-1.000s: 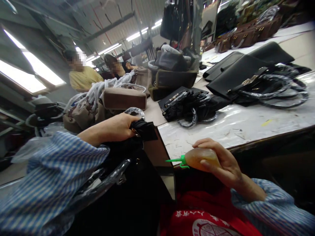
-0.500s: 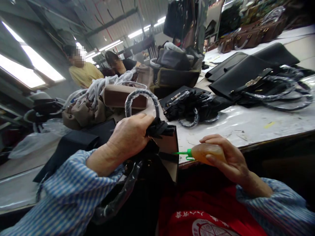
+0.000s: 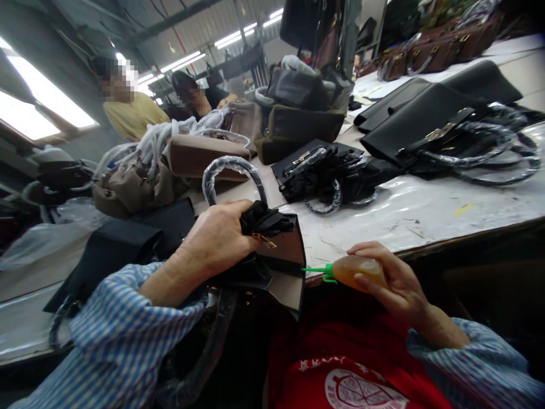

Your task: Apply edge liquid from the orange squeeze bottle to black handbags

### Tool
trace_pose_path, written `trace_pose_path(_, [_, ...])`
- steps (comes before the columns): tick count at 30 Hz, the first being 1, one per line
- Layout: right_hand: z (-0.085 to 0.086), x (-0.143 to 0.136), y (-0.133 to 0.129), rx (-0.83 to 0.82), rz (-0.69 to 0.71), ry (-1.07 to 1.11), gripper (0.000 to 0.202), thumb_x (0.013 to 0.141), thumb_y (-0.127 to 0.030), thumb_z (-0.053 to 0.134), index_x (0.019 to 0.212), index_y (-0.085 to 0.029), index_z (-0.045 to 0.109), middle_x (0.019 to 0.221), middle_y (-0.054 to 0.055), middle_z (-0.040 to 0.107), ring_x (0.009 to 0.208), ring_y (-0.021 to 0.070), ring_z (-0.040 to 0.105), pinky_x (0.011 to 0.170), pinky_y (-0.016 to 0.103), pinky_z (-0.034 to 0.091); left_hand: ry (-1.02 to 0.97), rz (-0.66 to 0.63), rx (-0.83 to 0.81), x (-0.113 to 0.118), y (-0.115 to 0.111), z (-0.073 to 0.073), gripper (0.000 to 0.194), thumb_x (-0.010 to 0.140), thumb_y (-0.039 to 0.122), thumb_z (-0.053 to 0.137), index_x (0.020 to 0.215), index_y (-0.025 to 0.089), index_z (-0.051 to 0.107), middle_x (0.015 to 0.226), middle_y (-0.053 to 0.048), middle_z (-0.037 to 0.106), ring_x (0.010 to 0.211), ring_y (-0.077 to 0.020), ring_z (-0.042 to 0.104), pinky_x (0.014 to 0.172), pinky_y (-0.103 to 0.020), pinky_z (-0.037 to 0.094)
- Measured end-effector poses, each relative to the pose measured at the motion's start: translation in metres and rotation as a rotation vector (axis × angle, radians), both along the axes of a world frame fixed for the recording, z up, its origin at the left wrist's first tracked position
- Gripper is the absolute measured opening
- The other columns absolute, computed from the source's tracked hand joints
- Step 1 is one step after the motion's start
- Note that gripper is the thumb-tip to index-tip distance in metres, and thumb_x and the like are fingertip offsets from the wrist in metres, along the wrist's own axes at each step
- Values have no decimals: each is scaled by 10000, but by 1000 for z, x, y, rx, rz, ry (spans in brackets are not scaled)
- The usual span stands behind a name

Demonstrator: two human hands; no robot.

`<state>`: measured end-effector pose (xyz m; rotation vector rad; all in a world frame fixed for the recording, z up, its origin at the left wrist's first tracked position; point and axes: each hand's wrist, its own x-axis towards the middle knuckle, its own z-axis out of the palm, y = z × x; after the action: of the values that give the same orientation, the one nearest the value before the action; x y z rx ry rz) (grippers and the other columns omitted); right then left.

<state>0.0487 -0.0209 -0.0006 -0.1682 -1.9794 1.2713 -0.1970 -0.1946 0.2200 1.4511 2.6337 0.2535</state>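
Key relation: nozzle against bag edge. The green nozzle [image 3: 314, 270] of the squeeze bottle [image 3: 355, 271] points left, its tip at the right-hand edge of the black bag [image 3: 279, 264]; contact or a slight gap, cannot tell. Bottle's long axis runs roughly level across the view, about crosswise to that edge.

Hands: 2 in use. Left hand [image 3: 219, 236] is closed on the bag's gathered black lining, fingertips partly hidden; a gold-coloured zip pull [image 3: 264, 241] hangs just beside it. 1 film-wrapped handle [image 3: 234, 165] arches up behind the knuckles. Right hand [image 3: 392, 287] is curled round the bottle, thumb on the near side, fingers over the top; it is the nearer of the 2 to the nozzle.

Position: bag is at the near edge of the bench [image 3: 417, 210], its beige inner faces open toward the right hand. Bottle is in front of that same edge, well apart from the black bags [image 3: 426, 125] at the far right.

Room: a stretch of bench top with loose scraps lies beyond the bottle. Left side is tighter, with a folded black bag [image 3: 114, 247] near the left sleeve. Amber liquid shows in the bottle; level unclear.
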Motion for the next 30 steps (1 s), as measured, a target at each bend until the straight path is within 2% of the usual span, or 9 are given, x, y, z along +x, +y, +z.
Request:
trace_pose_path(3, [2,2,-3,-31,61,-21,188,997,-320,703,1181,-291,681,1125,63,686,1022,256,682,866,350,586,-12,14,28,-1,-1,-2,221,781,408,797,921,238,779,927,-2,772,864,-217,710,712,-304,460])
trace_pose_path(9, [1,2,-2,8,-58,3,282,964,-293,756,1227,-310,657,1186,59,673,1060,256,671,885,350,576,89,10,-1,1,5,-4,226,829,420,764,936,223,791,997,-28,782,845,-217,707,703,-304,456])
trace_pose_path(14, [2,2,-2,-21,-4,-79,186,999,-358,711,1168,-292,671,1129,62,683,1023,257,684,855,345,585,134,6,-14,4,8,-5,248,852,435,752,966,218,794,1008,-43,780,863,-227,715,717,-305,483])
trace_pose_path(19, [8,-1,-4,-9,-89,-75,228,983,-385,735,1175,-279,672,1130,62,698,1001,258,692,846,347,585,165,19,-36,6,9,-6,236,845,400,778,994,217,788,1022,-45,777,896,-244,722,729,-312,491])
trace_pose_path(22, [12,-3,-3,-41,-16,-154,199,1011,-416,696,1155,-279,682,1090,53,709,920,244,701,767,331,585,176,36,-42,8,11,-6,248,848,411,792,988,207,784,1028,-55,774,883,-252,721,719,-325,492])
trace_pose_path(24, [13,-4,-1,-56,6,-155,195,1013,-430,690,1148,-289,685,1097,50,708,928,250,704,775,342,586,184,34,-32,8,11,-7,252,852,411,791,991,201,778,1040,-63,774,894,-257,722,728,-327,503])
trace_pose_path(28, [12,-6,0,-48,-101,-123,225,977,-446,731,1135,-294,679,1119,56,703,979,278,698,825,382,576,180,22,-18,8,10,-8,257,852,411,789,994,197,775,1050,-69,777,927,-268,725,770,-338,527])
trace_pose_path(30, [12,-6,-1,-54,-78,-159,223,978,-450,728,1131,-294,683,1098,50,708,925,264,700,780,369,575,185,20,-12,9,9,-8,285,843,436,800,998,198,775,1052,-70,777,926,-270,724,781,-342,535])
